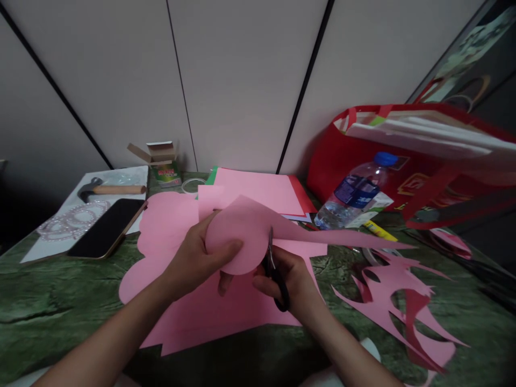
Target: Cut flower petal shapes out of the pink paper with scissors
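Observation:
My left hand [201,258] pinches a sheet of pink paper [237,231], its thumb on top and its fingers partly hidden beneath. The sheet's lower left side has a rounded, cut outline, and a long pointed strip trails off to the right. In my right hand [292,282] is a pair of black-handled scissors [278,279], fingers wrapped around the handles. The scissor blades point upward at the right edge of the rounded part. Below both hands lie larger pink sheets [209,322], with scalloped pink pieces [169,226] to the left.
Curled pink scraps [407,317] lie at right. Behind them stand a water bottle [350,188] and a red bag [403,156]. At left are a phone [107,228], a hammer [116,189], bead strings [74,219] and an opened small box [164,166]. A wall closes the back.

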